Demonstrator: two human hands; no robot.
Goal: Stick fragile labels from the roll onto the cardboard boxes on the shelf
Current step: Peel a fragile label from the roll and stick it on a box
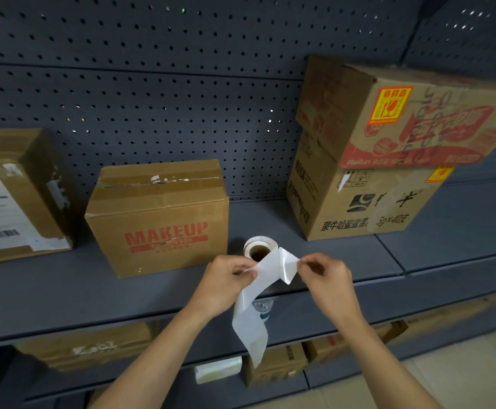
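Observation:
The label roll [259, 248] lies on the grey shelf [63, 293] just right of the MAKEUP box [161, 219]. A white backing strip [251, 314] trails from it down over the shelf's front edge. My left hand [226, 278] pinches that strip. My right hand [326, 276] pinches a label [288, 265] that is partly peeled, seen from its white back. At the right, two stacked cardboard boxes each carry a yellow-red fragile label: the upper box [417, 119] and the lower box [367, 202]. The MAKEUP box shows no fragile label.
A third cardboard box [13, 196] with white shipping labels stands at the far left of the shelf. Grey pegboard [152, 84] backs the shelf. More boxes [276, 364] and a white packet [218, 369] sit on the lower shelf.

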